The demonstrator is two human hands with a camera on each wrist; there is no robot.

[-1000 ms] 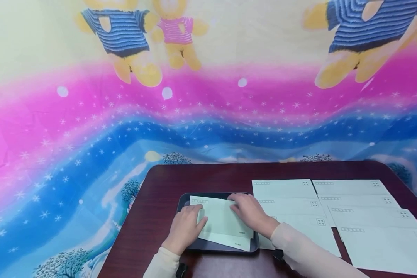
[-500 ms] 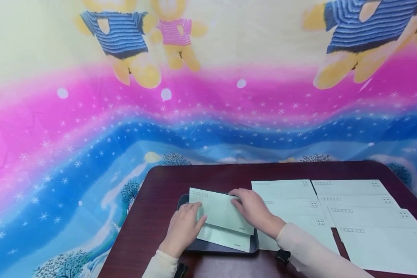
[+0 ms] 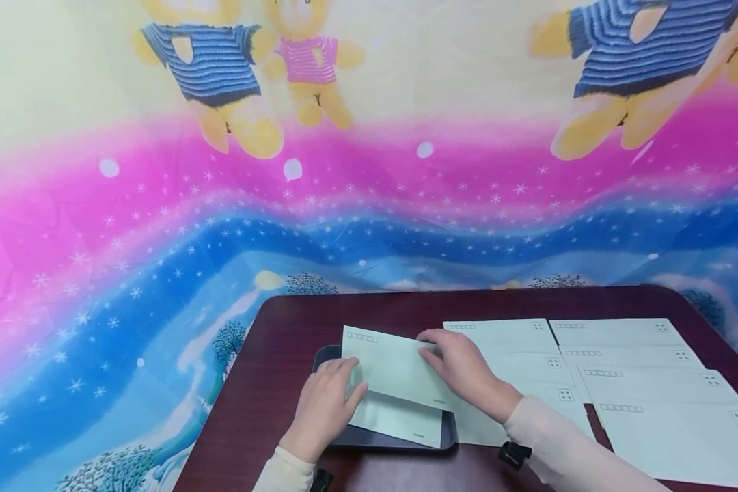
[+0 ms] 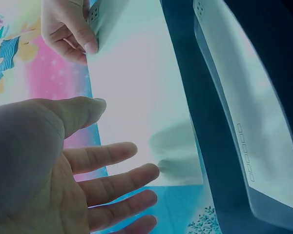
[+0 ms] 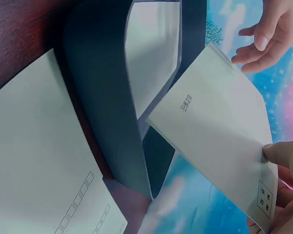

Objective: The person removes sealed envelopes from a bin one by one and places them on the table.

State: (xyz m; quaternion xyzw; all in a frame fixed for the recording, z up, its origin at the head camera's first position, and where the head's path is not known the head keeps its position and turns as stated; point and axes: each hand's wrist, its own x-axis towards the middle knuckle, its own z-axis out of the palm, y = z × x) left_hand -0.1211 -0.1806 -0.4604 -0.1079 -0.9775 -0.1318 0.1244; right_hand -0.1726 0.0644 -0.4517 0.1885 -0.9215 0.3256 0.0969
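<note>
My right hand [image 3: 469, 367] pinches a pale green envelope [image 3: 395, 369] near its upper right corner, thumb on the front face in the right wrist view. The envelope is tilted above a dark tray [image 3: 326, 354]. A second envelope [image 3: 400, 418] lies in that tray, partly covered by the held one. At the held envelope's left end is my left hand [image 3: 324, 406]. In the left wrist view its fingers [image 4: 112, 187] are spread and straight beside the envelope, gripping nothing; whether a fingertip touches the paper I cannot tell.
Overlapping envelopes lie in two columns on the dark red table [image 3: 307, 314]: a middle column [image 3: 495, 336] beside the tray, and a right column [image 3: 682, 437]. A patterned cloth [image 3: 369, 171] with bears and snowflakes hangs behind the table.
The top envelope has been lifted from the tray, its far edge rising, and has shifted right with my right hand. My left hand has stayed nearly in place.
</note>
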